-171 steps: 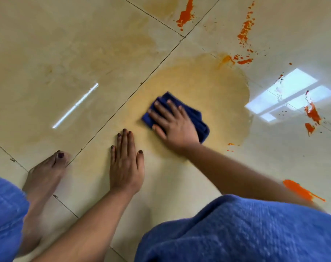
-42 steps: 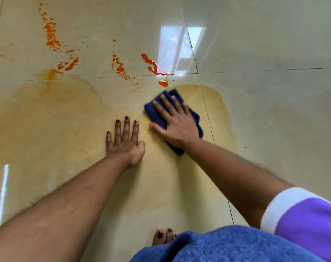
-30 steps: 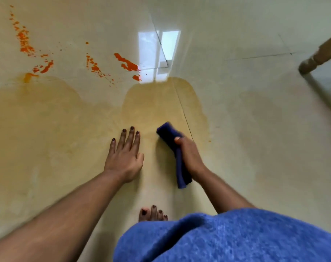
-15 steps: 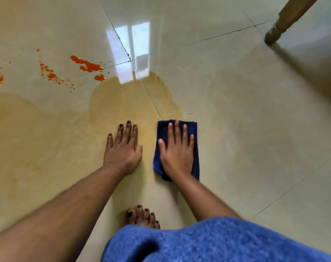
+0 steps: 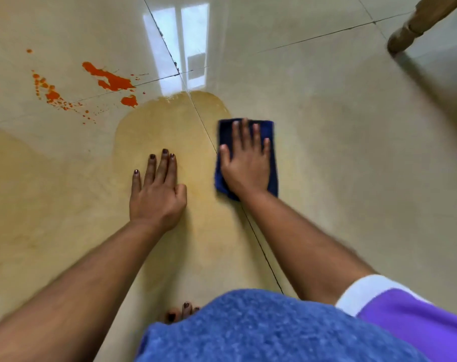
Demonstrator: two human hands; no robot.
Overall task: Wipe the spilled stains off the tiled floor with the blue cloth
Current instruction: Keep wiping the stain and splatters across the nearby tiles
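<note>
Pressing flat on the blue cloth [image 5: 271, 176], the right hand [image 5: 245, 163] is lying with fingers straight and spread. The cloth is lying on the tiled floor [image 5: 339, 152], just right of a grout line, at the right edge of the yellowish smear [image 5: 169, 121]. The left hand [image 5: 156, 197] is resting palm-down, fingers extended, on the smear. Orange stains [image 5: 109, 78] are lying well apart, upper left.

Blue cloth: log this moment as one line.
right hand flat on blue cloth | left hand braced on floor | orange splatter unwiped
</note>
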